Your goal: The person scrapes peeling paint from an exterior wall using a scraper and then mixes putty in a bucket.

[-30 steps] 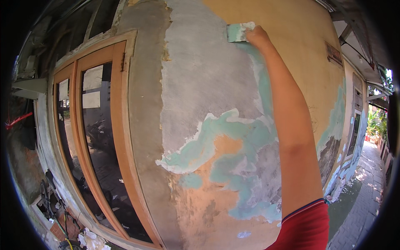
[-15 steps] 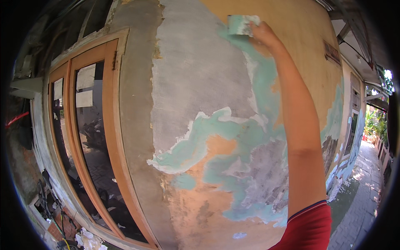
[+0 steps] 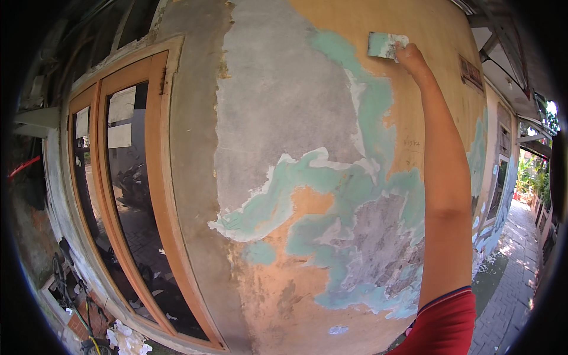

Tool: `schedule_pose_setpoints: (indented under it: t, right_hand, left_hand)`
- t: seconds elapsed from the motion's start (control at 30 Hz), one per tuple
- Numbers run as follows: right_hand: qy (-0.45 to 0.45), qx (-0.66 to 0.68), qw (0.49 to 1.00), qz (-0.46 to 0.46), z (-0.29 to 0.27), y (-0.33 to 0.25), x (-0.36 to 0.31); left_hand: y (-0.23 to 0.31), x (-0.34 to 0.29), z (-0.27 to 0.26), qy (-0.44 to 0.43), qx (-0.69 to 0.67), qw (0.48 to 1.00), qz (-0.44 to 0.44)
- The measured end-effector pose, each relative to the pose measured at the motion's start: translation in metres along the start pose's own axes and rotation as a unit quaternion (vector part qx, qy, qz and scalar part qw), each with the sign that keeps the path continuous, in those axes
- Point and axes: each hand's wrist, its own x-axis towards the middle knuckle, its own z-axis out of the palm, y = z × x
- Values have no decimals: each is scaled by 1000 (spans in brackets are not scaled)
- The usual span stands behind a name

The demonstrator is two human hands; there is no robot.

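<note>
Scraper (image 3: 381, 46), one: broad flat blade, face smeared green and white; location one o'clock, before the ochre part of the wall (image 3: 408, 112); contact between blade and wall cannot be told.

Right hand (image 3: 410, 58), bare: between one and two o'clock, pinching the scraper at the side of the blade toward three o'clock; forearm rising from five o'clock, red sleeve (image 3: 445, 322) with dark-edged cuff at the elbow end.

Left hand: outside the view, its state cannot be told.

Green coating (image 3: 377, 106): uneven band just beside the scraper on its seven o'clock side, running down toward the centre, then branching out toward seven and five o'clock; surface smooth in places, edges ragged, white along parts of its border.

Grey patch (image 3: 284, 100): large, twelve o'clock, bare-looking, bordered by the coating.

Door (image 3: 155, 100): nine o'clock, wooden, two glazed leaves, pale paper sheets (image 3: 119, 136) at the panes.

Plaque (image 3: 471, 74): two o'clock, small, brown, on the wall.

Path (image 3: 512, 254): between three and four o'clock, paved, sunlit in spots.

Pale scraps (image 3: 125, 340): between seven and eight o'clock, heaped on the ground near the door.
</note>
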Motion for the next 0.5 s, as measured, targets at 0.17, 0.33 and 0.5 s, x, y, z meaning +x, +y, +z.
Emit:
schedule_pose_setpoints:
  t: [0.17, 0.33, 0.5]
  right_hand:
    - [-27, 140, 986, -89, 38, -100, -48]
    - [-31, 21, 999, -20, 82, -100, -56]
    - [29, -74, 996, -41, 31, 36, -29]
  left_hand:
    - [-12, 11, -16, -30, 33, 999, 10]
    - [-6, -8, -28, -40, 159, 985, 46]
    - [-11, 1, -29, -51, 68, 996, 20]
